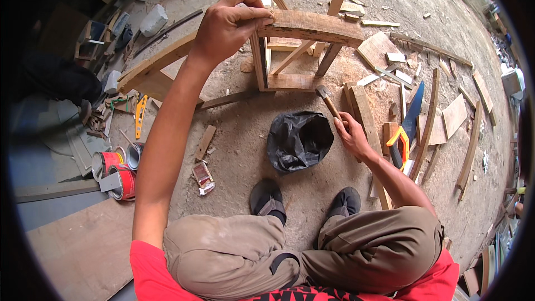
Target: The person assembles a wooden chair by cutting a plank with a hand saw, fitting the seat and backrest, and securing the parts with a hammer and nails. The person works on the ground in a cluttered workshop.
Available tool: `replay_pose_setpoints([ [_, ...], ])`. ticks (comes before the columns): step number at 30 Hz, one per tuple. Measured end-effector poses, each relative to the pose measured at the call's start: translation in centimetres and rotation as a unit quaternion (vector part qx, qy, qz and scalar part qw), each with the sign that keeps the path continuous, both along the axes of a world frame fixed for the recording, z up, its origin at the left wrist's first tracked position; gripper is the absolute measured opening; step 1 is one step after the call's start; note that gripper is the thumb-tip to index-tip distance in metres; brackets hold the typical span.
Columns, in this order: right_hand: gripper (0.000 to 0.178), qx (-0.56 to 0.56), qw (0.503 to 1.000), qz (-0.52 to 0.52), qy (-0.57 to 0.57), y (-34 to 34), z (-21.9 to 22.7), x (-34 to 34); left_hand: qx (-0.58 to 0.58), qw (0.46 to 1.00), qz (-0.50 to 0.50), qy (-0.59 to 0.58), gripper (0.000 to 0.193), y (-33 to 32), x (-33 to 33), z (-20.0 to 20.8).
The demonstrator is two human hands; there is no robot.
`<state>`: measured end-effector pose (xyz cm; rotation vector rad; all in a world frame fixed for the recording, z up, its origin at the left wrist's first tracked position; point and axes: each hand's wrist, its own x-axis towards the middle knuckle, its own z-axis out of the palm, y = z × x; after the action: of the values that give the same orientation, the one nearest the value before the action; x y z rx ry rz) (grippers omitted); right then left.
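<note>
My left hand [231, 25] is raised at the near left corner of a wooden frame [315, 25]. Its thumb and fingers are pinched together at the end of the top board; whatever they hold is too small to make out. My right hand [354, 135] grips a hammer [330, 105] by its wooden handle, the metal head pointing up and left just below the frame's lower rail. Between the frame and my feet sits a black plastic bag [287, 150] with its mouth open; its contents are hidden.
To the right lie a handsaw [411, 117] with an orange handle, long planks [368, 128] and many wood offcuts [454, 116]. Paint cans [122, 184], a yellow tool [140, 116] and a plywood sheet [81, 251] are at left. A small packet [203, 177] lies near my left foot.
</note>
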<state>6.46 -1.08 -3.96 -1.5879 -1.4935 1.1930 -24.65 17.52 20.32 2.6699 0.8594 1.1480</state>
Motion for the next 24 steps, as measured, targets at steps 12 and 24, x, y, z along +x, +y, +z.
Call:
replay_pose_setpoints([
  [12,0.037,0.048,0.997,-0.022,0.053,0.2,0.6,-0.5,-0.047,0.999,-0.006,-0.02,0.015,0.1,0.1,-0.1],
  [24,0.03,0.096,0.994,0.015,0.056,-0.3,2.5,-1.5,-0.058,0.998,0.006,-0.028,0.016,0.2,0.1,-0.2],
])
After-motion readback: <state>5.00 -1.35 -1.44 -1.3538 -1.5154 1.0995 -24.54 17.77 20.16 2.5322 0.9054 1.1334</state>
